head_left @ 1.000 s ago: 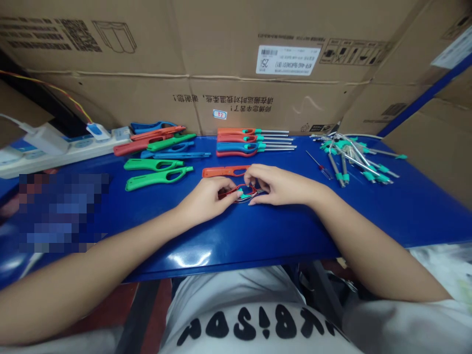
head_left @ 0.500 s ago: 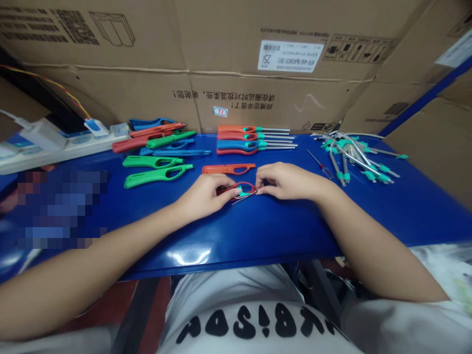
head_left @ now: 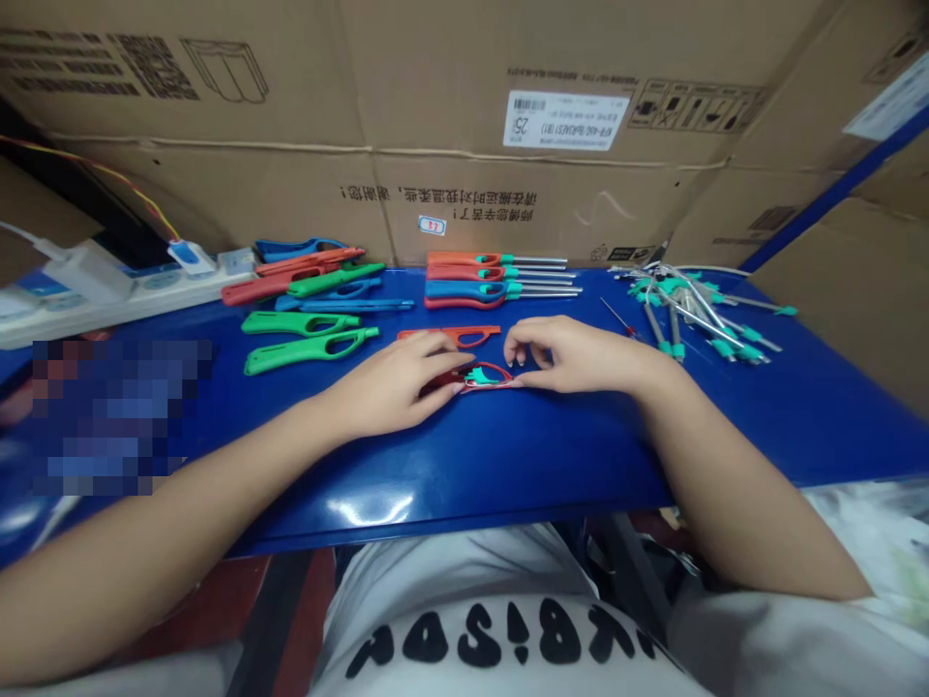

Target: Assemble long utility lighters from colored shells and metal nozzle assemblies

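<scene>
In front of me on the blue table lies a red lighter handle shell [head_left: 497, 367], its left part hidden under my left hand. A teal trigger piece [head_left: 477, 376] and a thin pale wire sit in its loop. My left hand [head_left: 403, 380] grips the shell, fingers over the top and thumb along the near edge. My right hand [head_left: 558, 356] is at the shell's right end; its thumb touches the tip while the curled fingers stay apart above. Just behind lies an orange-red handle shell [head_left: 475, 336], partly covered by my left hand.
Green handle shells [head_left: 309, 350] and a mixed pile of red and blue ones lie left. Lighters with metal tubes [head_left: 500, 290] lie at the back. Right are a screwdriver [head_left: 616, 317] and a heap of metal tubes with teal parts [head_left: 697, 310]. A power strip [head_left: 145, 295] stands far left.
My right fingers have lifted apart from the thumb. My left hand has flattened further over the red shell, and the teal piece now sits lower inside the loop.
</scene>
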A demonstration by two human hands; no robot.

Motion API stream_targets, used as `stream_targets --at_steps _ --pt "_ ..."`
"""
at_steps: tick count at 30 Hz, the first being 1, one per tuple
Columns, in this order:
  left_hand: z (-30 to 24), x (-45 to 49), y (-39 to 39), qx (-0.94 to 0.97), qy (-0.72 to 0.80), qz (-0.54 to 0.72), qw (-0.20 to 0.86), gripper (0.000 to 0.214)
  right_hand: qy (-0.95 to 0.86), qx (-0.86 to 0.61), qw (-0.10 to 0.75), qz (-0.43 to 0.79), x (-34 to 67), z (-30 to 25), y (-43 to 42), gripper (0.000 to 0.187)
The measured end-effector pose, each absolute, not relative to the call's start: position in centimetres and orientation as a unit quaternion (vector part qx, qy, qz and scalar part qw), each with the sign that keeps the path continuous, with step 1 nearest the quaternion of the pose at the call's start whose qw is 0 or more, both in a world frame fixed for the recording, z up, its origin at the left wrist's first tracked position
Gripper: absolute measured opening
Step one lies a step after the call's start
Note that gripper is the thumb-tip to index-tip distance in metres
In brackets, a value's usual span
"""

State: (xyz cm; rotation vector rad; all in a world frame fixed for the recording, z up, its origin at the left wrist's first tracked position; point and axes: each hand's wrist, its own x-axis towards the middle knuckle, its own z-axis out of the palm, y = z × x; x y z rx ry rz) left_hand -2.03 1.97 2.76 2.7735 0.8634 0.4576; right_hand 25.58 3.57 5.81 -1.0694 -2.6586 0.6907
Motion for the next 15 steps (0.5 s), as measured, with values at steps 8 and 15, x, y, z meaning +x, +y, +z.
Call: stream_targets --at_steps 8,15 --pt "2.4 -2.4 2.2 0.95 0.234 0.157 0.131 0.024 -0.905 -0.33 0.075 0.259 24.7 4.9 3.4 0.005" --pt "1.9 -2.2 2.3 0.949 0.222 0.17 0.148 0.027 -0.907 -0.319 0.078 0.264 24.6 5.2 3.1 0.01"
